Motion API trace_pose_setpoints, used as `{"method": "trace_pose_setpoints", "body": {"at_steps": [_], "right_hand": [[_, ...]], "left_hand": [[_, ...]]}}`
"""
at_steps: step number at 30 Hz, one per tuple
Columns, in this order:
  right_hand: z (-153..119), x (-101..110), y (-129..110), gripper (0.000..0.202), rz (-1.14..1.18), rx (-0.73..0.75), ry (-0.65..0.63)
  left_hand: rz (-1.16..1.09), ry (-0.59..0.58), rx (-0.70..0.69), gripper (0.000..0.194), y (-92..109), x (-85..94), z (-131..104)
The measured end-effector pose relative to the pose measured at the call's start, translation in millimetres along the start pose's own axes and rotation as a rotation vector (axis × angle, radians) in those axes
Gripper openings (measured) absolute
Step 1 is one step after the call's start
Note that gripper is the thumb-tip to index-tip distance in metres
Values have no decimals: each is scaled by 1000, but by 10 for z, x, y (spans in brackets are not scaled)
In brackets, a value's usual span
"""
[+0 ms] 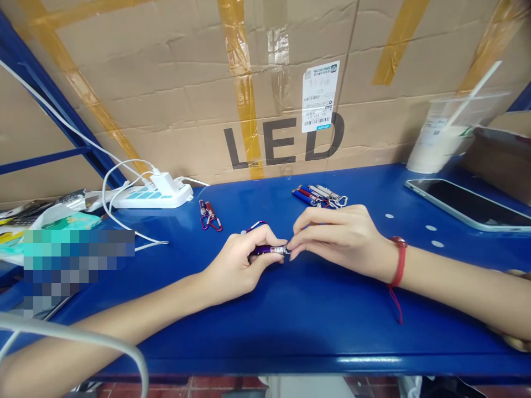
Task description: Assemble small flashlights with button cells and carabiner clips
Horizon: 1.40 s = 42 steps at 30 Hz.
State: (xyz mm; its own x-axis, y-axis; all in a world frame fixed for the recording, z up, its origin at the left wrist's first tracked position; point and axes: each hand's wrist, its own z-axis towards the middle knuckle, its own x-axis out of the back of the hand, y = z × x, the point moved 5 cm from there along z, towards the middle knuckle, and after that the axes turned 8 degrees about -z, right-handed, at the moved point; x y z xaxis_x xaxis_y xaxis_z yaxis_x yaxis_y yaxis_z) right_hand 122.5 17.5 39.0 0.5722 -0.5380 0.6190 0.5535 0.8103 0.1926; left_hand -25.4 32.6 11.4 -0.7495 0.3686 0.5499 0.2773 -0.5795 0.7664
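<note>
Near the middle of the blue table (257, 326), my left hand (243, 262) is closed round a small purple penlight (265, 250) with a silver end pointing right. A purple carabiner clip shows just above that hand. My right hand (340, 240), with a red cord bracelet at the wrist, pinches at the silver tip of the penlight; whether a small part sits between those fingertips is hidden. Behind my right hand lies a group of several blue, red and silver penlights (317, 193) with clips. A purple and a red penlight (211, 213) lie to the left.
A white power strip (182, 196) with cables sits at the back left, beside plastic packaging (70, 221). At the right are a phone (468, 202), a cup with a straw (431, 143) and small white discs (431, 228). A large cardboard box (178, 110) stands behind.
</note>
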Motion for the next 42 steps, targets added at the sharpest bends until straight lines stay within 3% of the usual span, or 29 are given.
{"method": "trace_pose_setpoints", "body": {"at_steps": [9, 16, 24, 33, 42], "right_hand": [[1, -98, 63, 13, 325, -315, -21], [-4, -169, 90, 11, 497, -628, -187], [-100, -310, 123, 24, 712, -925, -335], [-96, -340, 203, 29, 712, -886, -260], [-72, -340, 248, 36, 690, -887, -222]], "left_hand": [[24, 63, -28, 11, 19, 24, -22], [109, 90, -44, 7, 37, 14, -40], [193, 153, -107, 3, 83, 22, -50], [27, 144, 84, 11, -19, 36, 26], [-59, 150, 108, 15, -54, 65, 62]]}}
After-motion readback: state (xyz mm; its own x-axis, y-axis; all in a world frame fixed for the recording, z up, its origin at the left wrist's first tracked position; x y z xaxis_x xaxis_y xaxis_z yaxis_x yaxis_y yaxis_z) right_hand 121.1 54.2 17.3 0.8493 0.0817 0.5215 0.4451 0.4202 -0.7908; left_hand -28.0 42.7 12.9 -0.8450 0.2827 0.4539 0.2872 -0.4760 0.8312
